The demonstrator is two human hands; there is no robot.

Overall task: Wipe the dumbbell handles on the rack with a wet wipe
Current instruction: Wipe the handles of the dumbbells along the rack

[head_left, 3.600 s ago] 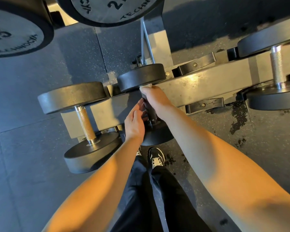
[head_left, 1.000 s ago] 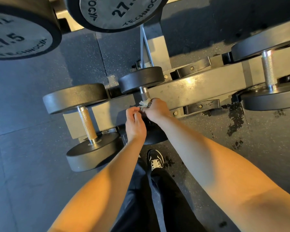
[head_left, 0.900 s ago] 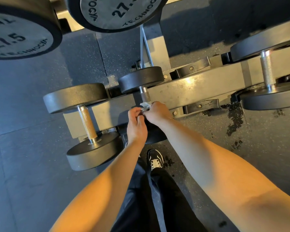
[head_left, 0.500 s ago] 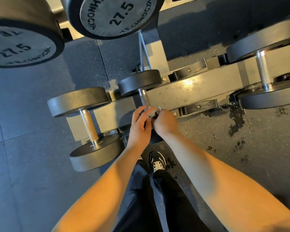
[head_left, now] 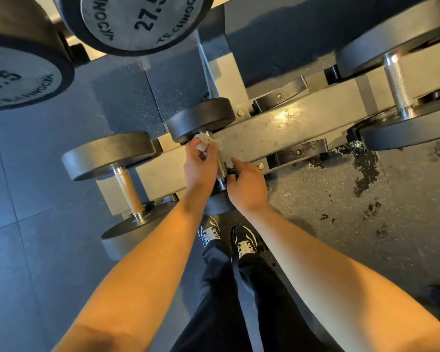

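Head view: my left hand (head_left: pixel 200 162) pinched the wet wipe (head_left: pixel 204 144) against the handle (head_left: pixel 220 165) near the far weight, to reach its end. My right hand (head_left: pixel 248 185), fingers relaxed, rested at the near end, probably steadying the dumbbell on the rack (head_left: pixel 277 134).

Warm light from upper right; forearms glow orange. Glare patch on rack beam (head_left: pixel 285 118), bright highlight on right dumbbell handle (head_left: pixel 398 80). Left floor (head_left: pixel 23 199) cool blue, shadowed. Wide-angle bending at edges. Slight softness overall, wet wipe (head_left: pixel 203 143) blurred.
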